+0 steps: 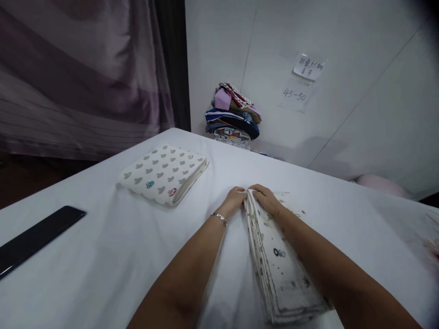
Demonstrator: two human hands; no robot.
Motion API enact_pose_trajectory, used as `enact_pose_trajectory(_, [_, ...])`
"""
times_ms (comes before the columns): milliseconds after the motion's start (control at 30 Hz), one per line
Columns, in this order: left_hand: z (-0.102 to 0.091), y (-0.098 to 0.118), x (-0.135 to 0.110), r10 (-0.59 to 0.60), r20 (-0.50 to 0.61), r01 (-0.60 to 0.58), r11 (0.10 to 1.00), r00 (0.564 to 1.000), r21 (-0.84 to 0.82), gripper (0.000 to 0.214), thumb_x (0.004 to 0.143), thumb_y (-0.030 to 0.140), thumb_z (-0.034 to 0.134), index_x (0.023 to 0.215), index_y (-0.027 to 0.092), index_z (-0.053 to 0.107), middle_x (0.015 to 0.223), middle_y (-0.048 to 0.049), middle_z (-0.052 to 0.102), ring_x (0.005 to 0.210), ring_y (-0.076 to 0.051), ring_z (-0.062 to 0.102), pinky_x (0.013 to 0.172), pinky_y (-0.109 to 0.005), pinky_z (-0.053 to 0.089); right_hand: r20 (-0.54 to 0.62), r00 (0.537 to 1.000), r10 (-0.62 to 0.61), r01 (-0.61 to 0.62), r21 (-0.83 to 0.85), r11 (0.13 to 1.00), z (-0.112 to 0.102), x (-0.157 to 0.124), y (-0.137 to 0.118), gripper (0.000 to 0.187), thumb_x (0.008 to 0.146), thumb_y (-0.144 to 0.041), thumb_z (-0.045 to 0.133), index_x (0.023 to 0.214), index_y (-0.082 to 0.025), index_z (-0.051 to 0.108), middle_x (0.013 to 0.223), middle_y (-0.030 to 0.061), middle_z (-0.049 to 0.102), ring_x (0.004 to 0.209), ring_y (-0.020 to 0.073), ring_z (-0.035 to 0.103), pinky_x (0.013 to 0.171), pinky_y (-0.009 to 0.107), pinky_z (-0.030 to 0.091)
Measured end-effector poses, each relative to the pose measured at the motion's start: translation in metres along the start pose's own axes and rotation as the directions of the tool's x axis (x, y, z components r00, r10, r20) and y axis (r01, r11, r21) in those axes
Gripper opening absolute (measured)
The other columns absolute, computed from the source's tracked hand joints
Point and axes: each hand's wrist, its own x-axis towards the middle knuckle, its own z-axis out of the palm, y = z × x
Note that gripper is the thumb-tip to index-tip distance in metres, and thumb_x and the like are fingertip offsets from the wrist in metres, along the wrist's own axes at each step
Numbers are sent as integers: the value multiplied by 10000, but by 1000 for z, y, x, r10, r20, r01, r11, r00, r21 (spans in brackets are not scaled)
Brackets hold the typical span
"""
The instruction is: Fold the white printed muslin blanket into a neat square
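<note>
A long folded white cloth with small dark prints lies on the white table, running from near me away toward the middle. Both hands meet at its far end. My left hand, a bracelet on its wrist, grips the layered edge with curled fingers. My right hand lies on top of that same end, fingers bent over the fold. A second cloth, folded into a neat rectangle with grey mouse-head prints, rests apart to the left.
A black phone lies at the table's left edge. A stack of coloured folded clothes stands against the white wall, under two paper notes. A purple curtain hangs at left.
</note>
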Motion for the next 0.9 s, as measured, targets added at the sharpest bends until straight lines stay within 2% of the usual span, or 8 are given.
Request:
enact_pose_trajectory(200, [-5,5,0,-14,20,14,1000,1000,-13,329,736,146,619,1048,118,521,613,7,574,521,-127,558,525,-240,469,-38,997,-65,57,-178,982,8,7,4,297,781,-197,357,819,-181,651,828,42,668,808,187,575,801,306,431])
enact_pose_trajectory(333, [-7,5,-1,5,-3,-5,1000,1000,7,288,767,222,622,1023,133,523,615,13,569,521,-118,547,516,-228,459,5,994,-112,108,-300,948,9,7,0,309,803,-166,350,835,-170,658,845,58,668,826,185,574,825,295,413])
enact_pose_trajectory(433, [-9,7,-3,30,89,-29,1000,996,-12,347,810,398,602,1015,128,526,712,-31,616,599,-136,595,573,-255,494,19,994,-103,103,-379,920,13,8,-3,309,834,-165,357,912,-167,656,897,66,666,871,188,569,845,303,405])
enact_pose_trajectory(500, [-11,7,-4,40,123,-42,999,992,8,497,748,470,673,1073,129,511,809,-69,645,670,-158,623,604,-271,509,25,995,-95,97,-412,906,15,10,-2,306,860,-179,368,976,-167,651,953,70,667,920,191,566,872,315,398])
enact_pose_trajectory(567, [-13,8,-5,44,106,-50,997,993,51,616,671,451,755,1130,137,490,866,-87,650,709,-168,629,609,-271,513,40,994,-101,109,-427,898,13,8,1,315,887,-207,380,1068,-171,635,1034,76,662,987,193,560,916,335,383])
enact_pose_trajectory(633, [-13,7,-5,45,95,-51,996,994,66,624,664,410,770,1146,136,483,879,-93,648,711,-164,625,608,-269,513,37,994,-101,107,-445,889,6,1,6,348,916,-263,386,1181,-173,593,1140,89,638,1078,201,538,973,364,355])
enact_pose_trajectory(800, [-11,5,0,29,23,-33,987,999,160,537,699,360,727,1132,133,501,883,-90,639,675,-150,612,579,-251,499,-116,992,58,-114,-565,817,-34,-45,33,516,949,-439,329,1351,-146,466,1401,136,457,1315,248,362,1087,447,244])
enact_pose_trajectory(900, [-10,3,4,83,5,-81,957,997,280,548,717,328,703,1182,135,488,826,-65,635,615,-135,594,545,-234,478,-105,964,243,-256,-605,754,-56,-70,54,583,940,-520,295,1434,-216,355,1510,80,299,1396,282,213,1099,517,204])
